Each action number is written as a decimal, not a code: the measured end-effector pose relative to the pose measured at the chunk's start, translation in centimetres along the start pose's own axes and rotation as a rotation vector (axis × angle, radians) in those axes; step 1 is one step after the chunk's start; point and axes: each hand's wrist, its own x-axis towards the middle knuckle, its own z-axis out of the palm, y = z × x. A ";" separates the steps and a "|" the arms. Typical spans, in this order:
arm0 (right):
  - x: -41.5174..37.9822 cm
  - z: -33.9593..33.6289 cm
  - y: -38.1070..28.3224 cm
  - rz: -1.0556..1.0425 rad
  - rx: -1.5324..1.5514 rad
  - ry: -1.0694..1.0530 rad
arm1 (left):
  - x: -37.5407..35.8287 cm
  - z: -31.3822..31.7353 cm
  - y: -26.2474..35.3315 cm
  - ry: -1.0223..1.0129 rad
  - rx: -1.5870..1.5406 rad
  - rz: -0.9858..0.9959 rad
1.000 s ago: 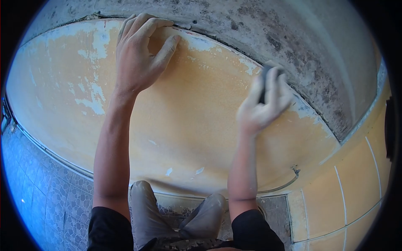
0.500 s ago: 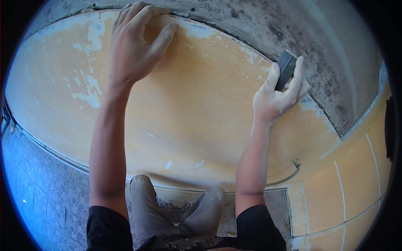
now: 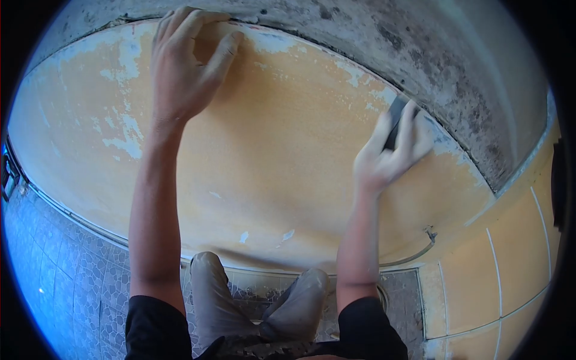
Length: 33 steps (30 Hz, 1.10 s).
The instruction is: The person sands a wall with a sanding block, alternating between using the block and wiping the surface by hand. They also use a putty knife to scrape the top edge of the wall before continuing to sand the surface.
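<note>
My left hand, pale with dust, rests at the top edge of a yellow painted wall. Its fingers hook over the rim and its thumb stands apart. A dark grey sanding block is gripped in my right hand, between thumb and fingers. The block lies against the upper right part of the wall, just below the rim. That hand is slightly blurred, and its fingers cover part of the block. White patches of bare surface show where the paint is gone.
Beyond the rim runs a rough grey, stained ledge. A small tap or pipe fitting with a hose sticks out low on the right. Yellow tiles cover the right side; patterned tiles cover the floor. My knees face the wall.
My right hand has moved down and slightly left with the sanding block, from the rim onto the painted face. My left hand stays at the edge; the view has shifted slightly.
</note>
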 end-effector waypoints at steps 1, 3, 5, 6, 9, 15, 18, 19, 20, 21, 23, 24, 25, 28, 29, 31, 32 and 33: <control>0.4 0.1 0.1 0.005 -0.006 -0.010 | 0.4 -0.5 0.7 -0.043 -0.040 -0.012; 0.5 0.4 -0.3 0.019 -0.034 -0.004 | 0.3 -0.8 0.7 -0.061 -0.048 -0.006; -6.6 -0.1 -1.8 0.074 0.079 0.032 | 0.4 -0.7 0.3 -0.068 -0.055 0.008; -11.8 -1.1 -2.1 0.069 0.056 -0.023 | 0.1 -0.3 -0.1 -0.031 -0.027 0.031; -25.7 -4.2 -1.9 0.117 0.245 -0.097 | -0.2 0.6 -0.4 0.036 0.013 0.043; -7.9 -2.3 0.6 0.067 0.126 0.018 | 0.0 1.0 -0.6 0.052 -0.063 0.013; -0.5 -1.2 2.0 0.235 0.079 0.078 | 0.0 0.4 -0.2 0.015 -0.034 0.012; -1.3 -1.0 1.7 0.194 0.085 0.098 | -0.1 0.4 -0.3 0.021 -0.062 -0.003; -2.8 -0.8 1.0 0.154 0.088 0.118 | -0.1 0.5 -0.3 0.026 -0.092 -0.017; -6.0 -1.1 0.0 0.131 0.054 0.065 | -0.1 0.6 -0.3 0.029 -0.094 -0.015; -17.2 -2.7 -1.7 0.111 0.073 -0.052 | -0.1 0.7 -0.5 0.031 -0.085 -0.031; -24.2 -3.9 -1.9 0.097 0.186 -0.148 | -0.1 0.7 -0.6 0.040 -0.081 -0.027; -29.7 -5.3 -2.3 0.146 0.301 -0.230 | -0.1 0.8 -0.4 0.045 -0.064 -0.020; -24.7 -6.6 -1.4 0.041 0.155 -0.296 | 0.2 1.1 -0.8 0.065 -0.048 0.018; -21.3 -4.3 -0.2 0.153 0.329 -0.105 | 0.0 1.1 -0.7 0.068 -0.061 -0.001; -9.6 -3.3 1.7 0.098 0.109 0.019 | -0.2 1.3 -0.7 0.070 -0.099 -0.035; -5.4 -3.2 2.8 0.112 0.017 0.033 | -0.3 1.2 -0.8 0.064 -0.103 -0.044; -1.8 -3.3 3.3 0.213 0.042 0.023 | -0.3 1.1 -0.9 0.046 -0.112 -0.045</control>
